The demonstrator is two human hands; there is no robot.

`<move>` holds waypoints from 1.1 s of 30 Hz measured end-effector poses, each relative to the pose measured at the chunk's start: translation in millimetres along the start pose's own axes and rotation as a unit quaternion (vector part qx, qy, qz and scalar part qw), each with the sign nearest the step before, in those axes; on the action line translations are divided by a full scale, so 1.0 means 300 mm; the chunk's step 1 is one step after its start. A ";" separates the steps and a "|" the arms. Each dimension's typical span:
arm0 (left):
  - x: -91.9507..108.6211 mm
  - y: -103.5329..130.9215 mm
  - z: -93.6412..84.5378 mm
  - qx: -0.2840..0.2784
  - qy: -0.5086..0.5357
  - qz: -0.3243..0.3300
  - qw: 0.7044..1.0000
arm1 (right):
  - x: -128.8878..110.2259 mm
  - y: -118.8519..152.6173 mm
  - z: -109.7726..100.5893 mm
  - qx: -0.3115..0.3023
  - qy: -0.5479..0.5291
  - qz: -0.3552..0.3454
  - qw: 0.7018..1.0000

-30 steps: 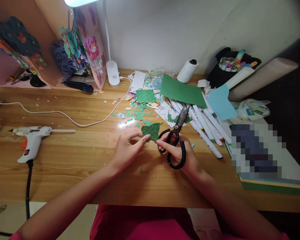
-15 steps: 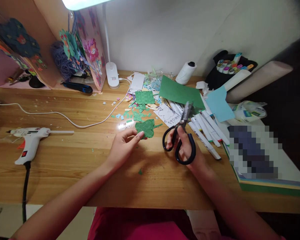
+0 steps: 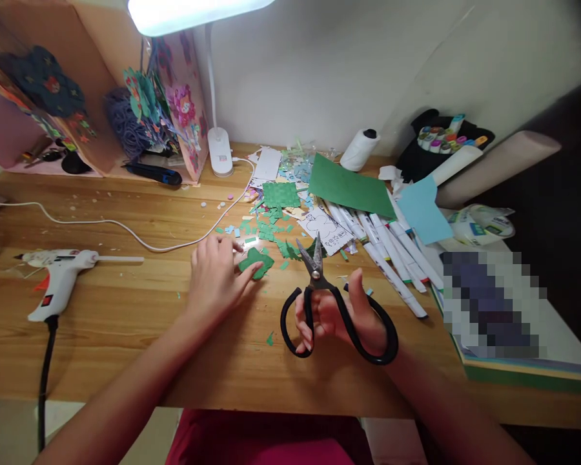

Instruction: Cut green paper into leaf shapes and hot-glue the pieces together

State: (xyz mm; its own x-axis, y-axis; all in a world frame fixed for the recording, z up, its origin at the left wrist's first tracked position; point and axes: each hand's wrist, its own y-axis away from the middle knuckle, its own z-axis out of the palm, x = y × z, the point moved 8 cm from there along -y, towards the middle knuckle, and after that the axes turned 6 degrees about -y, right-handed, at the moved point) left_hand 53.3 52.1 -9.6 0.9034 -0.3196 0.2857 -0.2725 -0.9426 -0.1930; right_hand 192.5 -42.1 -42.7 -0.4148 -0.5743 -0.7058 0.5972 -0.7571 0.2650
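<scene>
Far L on the tabletop (image 3: 140, 294): glue gun (image 3: 64, 274), lying on its side, nobody near it. Next, the left grip (image 3: 213, 271), w/ thumb over the near edge of a lobed green cutout (image 3: 257, 256), low at the tabletop; can't tell if it's pinched or just lightly pressed. Green scraps (image 3: 268, 231) lie just beyond, w/ a woven green piece (image 3: 281, 195) behind them, approx. rectangular. Then the scissors (image 3: 315, 274), blades slightly apart, pointing away, clear of the cutout; right grip (image 3: 366, 320) has them, fingers & thumb thru the black loops. Past the blades, a drawn paper (image 3: 325, 226); farther R, a green sheet (image 3: 351, 187) over some white markers (image 3: 397, 265).

Progress: cutout's outline prob. mostly done, offcuts all about. Woven pc. looks uncut to shape. Whether any trimming's left, can't tell.
</scene>
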 end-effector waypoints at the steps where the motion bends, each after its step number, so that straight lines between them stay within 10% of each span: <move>1: 0.020 -0.002 -0.010 0.016 0.029 0.027 0.999 | 0.001 0.001 0.011 -0.011 0.003 0.004 1.000; 6: 0.188 -0.017 -0.021 -0.029 0.231 0.193 0.953 | 0.004 0.010 0.074 -0.070 0.004 0.008 0.998; 12: 0.289 -0.116 -0.017 -0.113 0.371 0.185 0.903 | -0.021 0.043 0.079 -0.042 0.024 -0.027 0.998; 20: 0.043 -0.324 0.011 -0.033 0.091 0.018 0.995 | -0.082 0.064 0.074 -0.031 0.032 -0.080 0.996; 33: -0.023 -0.043 0.121 -0.144 0.086 -0.049 0.985 | -0.082 0.051 0.057 -0.034 -0.022 -0.136 0.990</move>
State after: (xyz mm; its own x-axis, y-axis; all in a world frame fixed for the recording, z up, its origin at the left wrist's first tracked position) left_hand 62.6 69.9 -43.1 0.8677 -0.2134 0.4490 -0.2912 -0.9502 0.1110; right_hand 200.1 -44.8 -9.9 -0.5951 -0.3652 -0.7159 0.5034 -0.8638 0.0221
